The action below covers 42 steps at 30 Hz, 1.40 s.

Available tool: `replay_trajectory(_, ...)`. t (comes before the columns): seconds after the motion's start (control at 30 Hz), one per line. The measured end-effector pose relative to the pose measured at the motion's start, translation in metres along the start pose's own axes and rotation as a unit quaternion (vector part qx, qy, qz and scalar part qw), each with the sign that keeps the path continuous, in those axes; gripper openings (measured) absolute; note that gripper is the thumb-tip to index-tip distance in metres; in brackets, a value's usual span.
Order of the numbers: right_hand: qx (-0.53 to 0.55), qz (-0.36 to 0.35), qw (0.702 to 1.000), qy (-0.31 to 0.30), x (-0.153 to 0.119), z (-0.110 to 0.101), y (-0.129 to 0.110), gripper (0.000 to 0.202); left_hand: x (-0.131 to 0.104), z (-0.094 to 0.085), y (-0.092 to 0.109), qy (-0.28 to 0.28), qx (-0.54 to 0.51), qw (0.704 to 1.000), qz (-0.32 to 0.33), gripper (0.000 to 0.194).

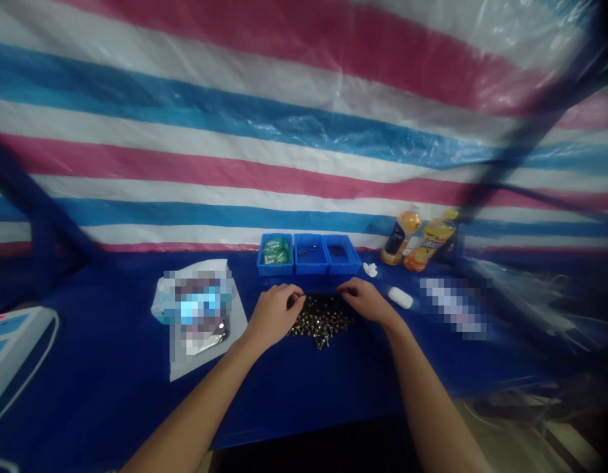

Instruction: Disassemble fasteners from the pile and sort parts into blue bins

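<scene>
Flanking heaped, glinting metallic pieces (pixel 322 319), left hand (pixel 277 311) and right hand (pixel 365 299) curl, grip unclear.

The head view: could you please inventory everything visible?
metal pieces: many, brassy, centre
table: one, blue, below
bins: three, blue, beyond pieces
packaging: uncountable, green, left bin
bits: few, metallic, middle bin
bottles: two, orange, back right
scrap: one, white, near bottles
oval object: one, white, right
sheet: one, white, left
pixelated areas: two, left, right
device, cable: one each, white, left
backdrop: one, red-white-blue, behind
posts: two, dark, sides
plastic: uncounted, clear, right
left hand, right hand: one each, flanking pieces
</scene>
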State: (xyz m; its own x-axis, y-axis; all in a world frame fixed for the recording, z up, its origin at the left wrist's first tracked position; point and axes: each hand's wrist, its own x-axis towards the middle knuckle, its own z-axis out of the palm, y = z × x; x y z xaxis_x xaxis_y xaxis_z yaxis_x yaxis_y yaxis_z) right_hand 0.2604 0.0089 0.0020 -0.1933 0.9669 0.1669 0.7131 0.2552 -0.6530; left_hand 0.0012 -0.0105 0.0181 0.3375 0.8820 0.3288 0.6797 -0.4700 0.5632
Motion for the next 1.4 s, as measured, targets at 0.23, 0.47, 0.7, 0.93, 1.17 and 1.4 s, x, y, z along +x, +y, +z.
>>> replay_trajectory(0.23,-0.037,-0.035,0.997,-0.051,-0.004,-0.001,-0.002,0.026,0.0,0.0,0.001,0.003,0.002,1.0,-0.002,0.016)
replay_trajectory(0.47,-0.069,-0.039,0.996,-0.035,-0.003,0.003,-0.004,0.02,0.0,0.001,0.0,0.003,0.005,1.0,-0.005,0.015)
replay_trajectory(0.7,-0.092,-0.032,0.995,-0.011,-0.002,0.01,-0.009,0.018,0.0,0.001,-0.001,0.002,0.003,1.0,-0.003,0.015)
replay_trajectory(0.93,-0.094,-0.043,0.994,-0.018,-0.002,0.01,-0.011,0.027,0.0,0.0,0.0,0.005,0.006,1.0,-0.003,0.015)
replay_trajectory(1.17,-0.075,-0.041,0.996,-0.029,-0.001,0.009,0.0,0.041,0.0,0.0,0.0,0.004,0.004,1.0,-0.004,0.015)
replay_trajectory(1.4,-0.187,-0.009,0.982,0.005,-0.002,0.015,0.004,0.049,0.0,0.0,0.0,0.0,0.0,1.0,-0.007,0.016)
